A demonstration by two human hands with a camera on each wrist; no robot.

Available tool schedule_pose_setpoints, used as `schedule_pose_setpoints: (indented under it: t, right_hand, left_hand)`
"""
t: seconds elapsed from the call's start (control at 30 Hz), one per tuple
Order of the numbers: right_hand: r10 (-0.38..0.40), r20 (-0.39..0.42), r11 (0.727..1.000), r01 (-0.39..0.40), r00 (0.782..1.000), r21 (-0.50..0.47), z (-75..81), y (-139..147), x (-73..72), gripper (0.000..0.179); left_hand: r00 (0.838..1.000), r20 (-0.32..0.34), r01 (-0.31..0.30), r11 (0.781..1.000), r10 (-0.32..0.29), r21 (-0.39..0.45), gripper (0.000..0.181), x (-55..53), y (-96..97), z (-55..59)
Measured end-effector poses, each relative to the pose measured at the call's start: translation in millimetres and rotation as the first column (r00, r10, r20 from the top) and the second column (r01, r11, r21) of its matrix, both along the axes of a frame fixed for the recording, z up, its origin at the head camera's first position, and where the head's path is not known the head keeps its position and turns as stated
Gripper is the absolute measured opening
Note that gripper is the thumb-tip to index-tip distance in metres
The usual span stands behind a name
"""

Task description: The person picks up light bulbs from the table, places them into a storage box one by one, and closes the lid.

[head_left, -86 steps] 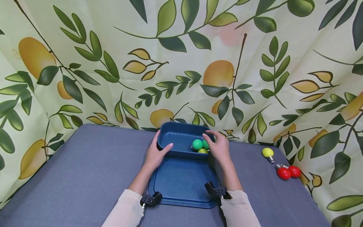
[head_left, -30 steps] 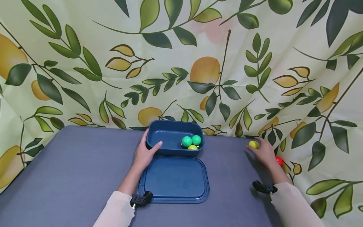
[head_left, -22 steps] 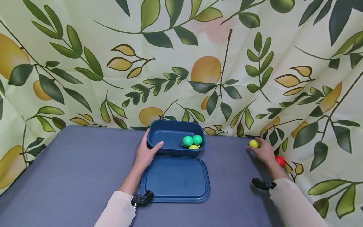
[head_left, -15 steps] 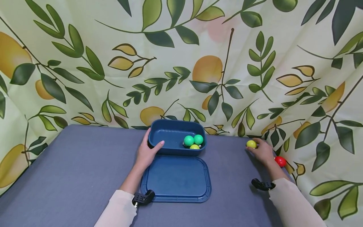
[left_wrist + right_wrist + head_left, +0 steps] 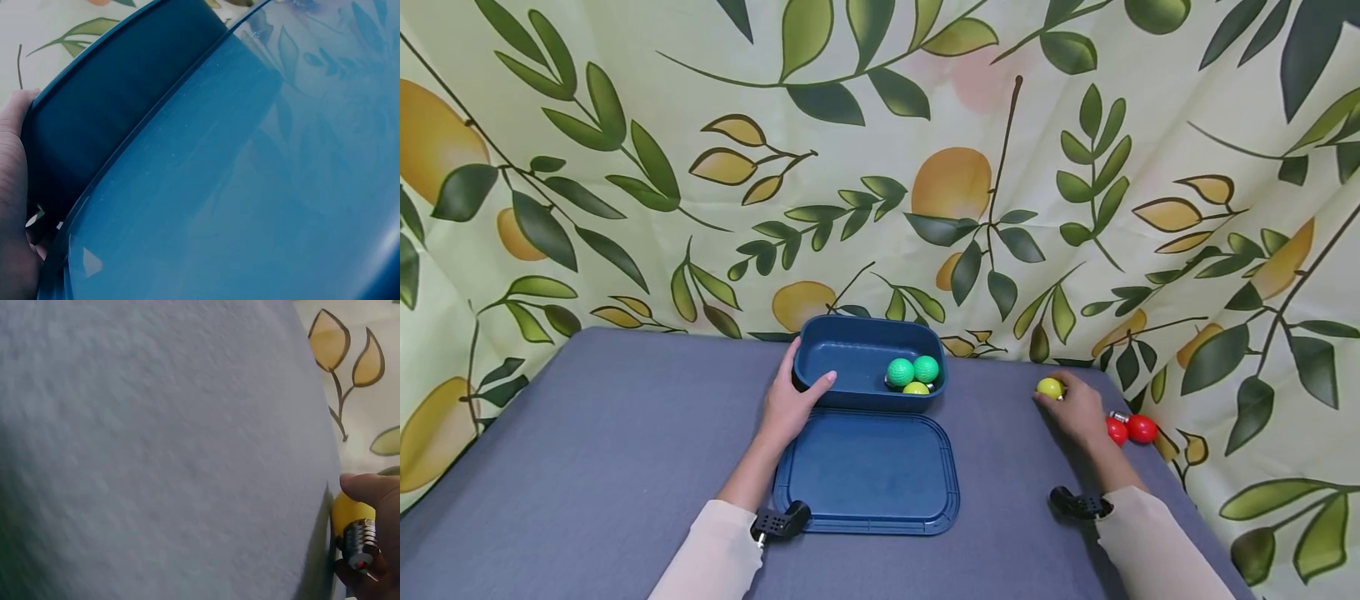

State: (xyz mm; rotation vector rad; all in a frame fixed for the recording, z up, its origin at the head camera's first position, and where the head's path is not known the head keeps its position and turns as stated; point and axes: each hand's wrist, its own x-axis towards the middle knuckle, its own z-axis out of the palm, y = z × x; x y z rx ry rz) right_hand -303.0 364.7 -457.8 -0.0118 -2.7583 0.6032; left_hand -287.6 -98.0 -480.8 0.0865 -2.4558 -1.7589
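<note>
A yellow light bulb (image 5: 1049, 388) is pinched between the thumb and fingers of my right hand (image 5: 1078, 408), low over the right part of the table. Its ribbed metal base (image 5: 360, 544) faces the camera in the right wrist view. My left hand (image 5: 786, 408) holds the left end of a deep blue box (image 5: 868, 402), with the thumb at the front rim and fingers along the end wall. Inside the box's right end lie two green dimpled balls (image 5: 901, 372), apparently bulbs, and another yellow bulb (image 5: 916, 388); shiny metal shows beside them.
A flat blue lid (image 5: 867, 475) lies directly in front of the box. Two red bulbs (image 5: 1142, 428) sit near the table's right edge, just behind my right wrist. A leaf-patterned curtain (image 5: 850, 167) rises at the back and right of the grey table (image 5: 625, 467).
My right hand has left the box, gone to the right and taken hold of the yellow bulb. It has since carried it slightly left, uncovering the red bulbs. My left hand stays at the box.
</note>
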Motion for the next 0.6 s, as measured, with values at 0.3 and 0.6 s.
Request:
schedule_pose_setpoints:
  t: [0.3,0.6]
  right_hand:
    - [0.021,-0.045,0.999,-0.023,0.999,-0.048,-3.6,-18.0,4.8,0.047]
    - [-0.011,-0.051,0.987,0.003,0.999,-0.159,4.2,-47.6,8.0,0.045]
  left_hand:
    - [1.000,-0.004,-0.001,1.000,0.001,0.009,0.091,0.1,0.3,-0.5]
    - [1.000,0.002,-0.001,1.000,0.001,0.003,0.091,-0.3,0.2,-0.8]
